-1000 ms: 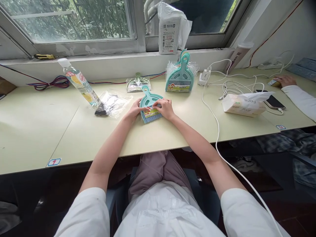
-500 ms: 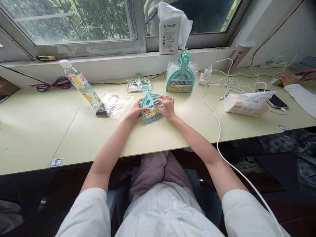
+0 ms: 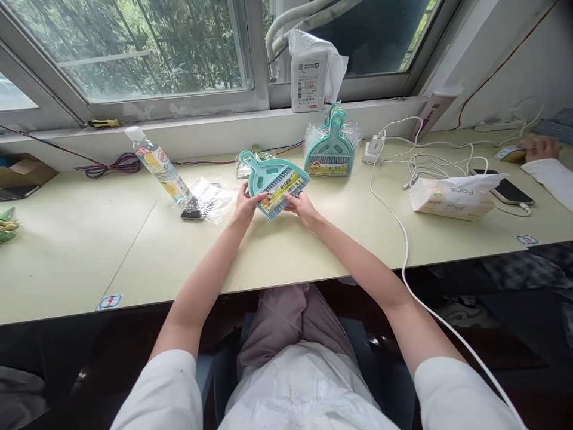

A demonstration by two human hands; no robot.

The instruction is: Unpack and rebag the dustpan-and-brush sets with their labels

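Note:
A teal dustpan and brush set point(image 3: 271, 173) with a yellow printed label is held above the table, its handle tilted to the upper left. My left hand point(image 3: 245, 206) grips its left lower edge, thumb on the front. On the right, my right hand point(image 3: 303, 208) holds the bristle edge, the thumb near the label. Behind it stands a stack of similar teal dustpan sets point(image 3: 330, 149) in clear wrap. A green wrapped set point(image 3: 244, 170) lies partly hidden behind the held one.
A tilted drink bottle point(image 3: 159, 164) rests by a dark phone point(image 3: 191, 214) and crumpled clear film point(image 3: 217, 200). At right are a tissue pack point(image 3: 452, 200), white cables point(image 3: 430, 167), a black phone point(image 3: 510, 190) and another person's hand point(image 3: 541, 147). A yellow cutter point(image 3: 104, 123) lies on the sill.
The dustpan set has been raised and turned, its handle now leaning further left. My right hand has moved from over its front to its lower right edge.

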